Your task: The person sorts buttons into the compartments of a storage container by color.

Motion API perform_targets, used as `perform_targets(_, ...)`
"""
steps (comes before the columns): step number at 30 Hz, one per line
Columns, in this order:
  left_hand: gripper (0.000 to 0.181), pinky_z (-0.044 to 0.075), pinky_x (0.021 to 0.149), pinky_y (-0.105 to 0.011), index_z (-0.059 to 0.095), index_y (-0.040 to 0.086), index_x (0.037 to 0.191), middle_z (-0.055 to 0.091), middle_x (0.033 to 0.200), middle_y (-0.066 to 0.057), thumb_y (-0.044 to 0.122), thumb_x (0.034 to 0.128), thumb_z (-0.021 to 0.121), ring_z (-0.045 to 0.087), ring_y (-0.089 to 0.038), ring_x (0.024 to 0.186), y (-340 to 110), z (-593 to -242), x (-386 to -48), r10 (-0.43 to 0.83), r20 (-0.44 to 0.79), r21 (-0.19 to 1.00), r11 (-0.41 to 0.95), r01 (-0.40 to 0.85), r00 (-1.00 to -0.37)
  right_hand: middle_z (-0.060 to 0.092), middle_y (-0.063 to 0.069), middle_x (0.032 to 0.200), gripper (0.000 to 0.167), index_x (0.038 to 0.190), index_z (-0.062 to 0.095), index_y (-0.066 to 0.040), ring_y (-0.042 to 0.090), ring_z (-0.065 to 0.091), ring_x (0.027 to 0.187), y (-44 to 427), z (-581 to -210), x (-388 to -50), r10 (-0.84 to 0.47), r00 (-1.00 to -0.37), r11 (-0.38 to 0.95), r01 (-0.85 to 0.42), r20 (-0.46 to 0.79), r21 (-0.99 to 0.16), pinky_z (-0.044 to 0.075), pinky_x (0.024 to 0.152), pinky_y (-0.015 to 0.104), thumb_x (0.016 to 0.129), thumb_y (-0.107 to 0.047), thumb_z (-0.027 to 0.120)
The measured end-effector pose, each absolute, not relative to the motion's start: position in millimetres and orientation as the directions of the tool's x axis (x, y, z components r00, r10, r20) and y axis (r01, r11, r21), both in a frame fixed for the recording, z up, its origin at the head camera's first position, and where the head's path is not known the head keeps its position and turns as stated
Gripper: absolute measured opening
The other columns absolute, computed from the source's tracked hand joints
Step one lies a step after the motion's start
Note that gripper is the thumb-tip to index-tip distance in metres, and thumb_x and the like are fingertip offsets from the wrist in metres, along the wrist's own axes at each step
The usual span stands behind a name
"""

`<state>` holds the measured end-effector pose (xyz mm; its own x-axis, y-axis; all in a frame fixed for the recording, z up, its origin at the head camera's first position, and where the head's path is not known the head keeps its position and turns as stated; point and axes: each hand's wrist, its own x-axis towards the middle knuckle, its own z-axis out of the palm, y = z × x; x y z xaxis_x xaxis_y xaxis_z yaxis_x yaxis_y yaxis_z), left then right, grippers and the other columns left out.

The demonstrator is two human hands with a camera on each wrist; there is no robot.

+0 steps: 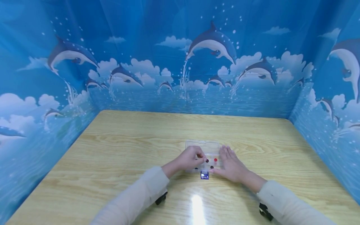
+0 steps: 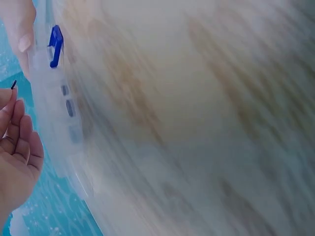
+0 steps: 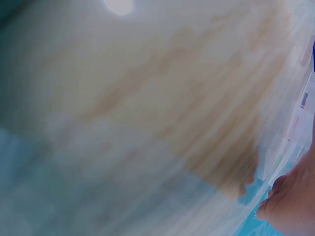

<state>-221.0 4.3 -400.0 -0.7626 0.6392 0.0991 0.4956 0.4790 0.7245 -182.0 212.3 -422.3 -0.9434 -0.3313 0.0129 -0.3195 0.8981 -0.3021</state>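
Note:
A clear plastic compartment box (image 1: pixel 206 155) lies on the table with its lid folded back and a blue latch (image 1: pixel 204 175) at its near side. My left hand (image 1: pixel 192 158) is over the box's left part, thumb and forefinger pinching a small dark disc (image 2: pixel 14 84), seen edge-on in the left wrist view. Inside the box lie a red disc (image 1: pixel 215 159) and a few dark discs (image 1: pixel 212 167). At the right side, my right hand (image 1: pixel 232 166) rests against the box with straight fingers, its thumb by the near edge. The left hand hides part of the compartments.
The wood-grain table (image 1: pixel 135 137) extends around the box on all sides. A blue dolphin-printed curtain (image 1: pixel 157 62) stands along its back and both sides. Dark wrist-worn devices (image 1: pixel 161 198) hang under the sleeves.

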Motion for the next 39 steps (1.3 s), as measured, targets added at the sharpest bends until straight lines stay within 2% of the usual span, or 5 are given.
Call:
perform_targets(5,0.008,0.047,0.074,-0.013,0.069,0.003,0.085,0.066,0.084,-0.005,0.009,0.0850,0.063,0.058,-0.008,0.079,10.3,-398.4,-218.0,0.674,0.102,0.661,0.504,0.556,-0.732,0.017,0.035,0.146,0.100,0.139,0.021,0.015,0.048,0.012,0.138,212.6,-422.2,-182.2,-0.337,-0.941,0.898,-0.326,0.015,-0.297,0.016,0.112,0.056,0.083,-0.061,0.053)
perform_targets(19,0.008,0.043,0.074,-0.011,0.072,0.012,0.087,0.067,0.084,0.004,0.016,0.0836,0.067,0.056,-0.004,0.078,22.2,-397.0,-215.2,0.757,0.127,0.365,0.565,0.740,-0.641,0.017,0.036,0.146,0.099,0.138,0.021,0.016,0.049,0.013,0.137,213.2,-422.0,-182.0,-0.349,-0.937,0.891,-0.338,0.019,-0.303,0.017,0.111,0.057,0.083,-0.060,0.053)
perform_targets(29,0.009,0.043,0.077,-0.012,0.072,0.013,0.088,0.068,0.086,0.003,0.019,0.0833,0.068,0.057,-0.006,0.080,22.6,-401.2,-216.7,0.775,0.170,0.329,0.538,0.776,-0.609,0.017,0.035,0.146,0.100,0.138,0.021,0.016,0.049,0.012,0.137,212.5,-422.0,-182.2,-0.349,-0.937,0.888,-0.337,0.019,-0.314,0.017,0.111,0.058,0.083,-0.060,0.054)
perform_targets(35,0.023,0.046,0.091,-0.023,0.068,0.013,0.107,0.065,0.108,0.000,0.022,0.0859,0.064,0.057,-0.012,0.102,13.9,-404.4,-215.8,0.706,0.192,0.360,0.595,0.719,-0.681,0.015,0.035,0.147,0.100,0.139,0.019,0.015,0.049,0.011,0.137,212.4,-420.6,-182.3,-0.347,-0.938,0.889,-0.330,0.003,-0.316,0.015,0.111,0.058,0.083,-0.060,0.054)
perform_targets(39,0.043,0.039,0.104,-0.036,0.057,0.012,0.125,0.054,0.130,-0.006,0.034,0.0883,0.060,0.049,-0.019,0.121,2.3,-407.2,-214.5,0.691,0.218,0.322,0.616,0.719,-0.690,0.013,0.034,0.148,0.100,0.140,0.018,0.015,0.050,0.011,0.137,213.3,-419.3,-182.2,-0.350,-0.937,0.889,-0.330,-0.005,-0.319,0.014,0.112,0.058,0.083,-0.059,0.054)
